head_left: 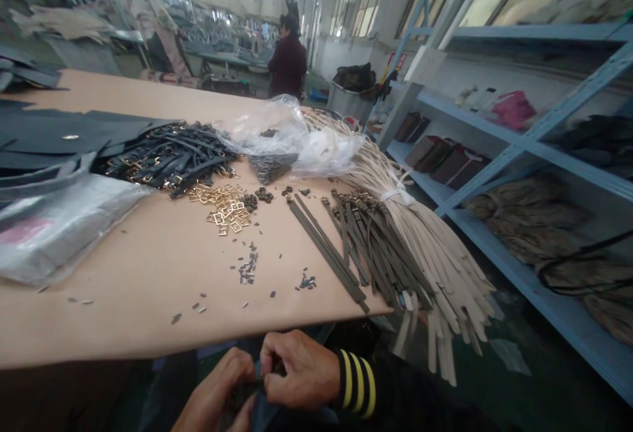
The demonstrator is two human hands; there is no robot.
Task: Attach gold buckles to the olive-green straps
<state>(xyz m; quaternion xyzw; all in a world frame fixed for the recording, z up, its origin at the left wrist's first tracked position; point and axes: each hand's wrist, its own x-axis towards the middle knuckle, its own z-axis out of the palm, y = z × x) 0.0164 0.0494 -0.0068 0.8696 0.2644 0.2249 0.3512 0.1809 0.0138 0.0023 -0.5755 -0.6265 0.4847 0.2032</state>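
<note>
Head view: left hand (212,389) and right hand (299,369) pinch perhaps a dark strap (242,396) below the tabletop (148,326).

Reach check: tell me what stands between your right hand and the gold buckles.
Nothing blocks the right hand from the gold buckles; only small dark pieces lie scattered on the table along the way.

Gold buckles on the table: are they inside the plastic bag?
No, the gold buckles lie loose on the tan tabletop, outside the clear plastic bag.

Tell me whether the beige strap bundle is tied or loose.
Tied: a white band cinches the beige straps, their ends fanning out below.
</note>
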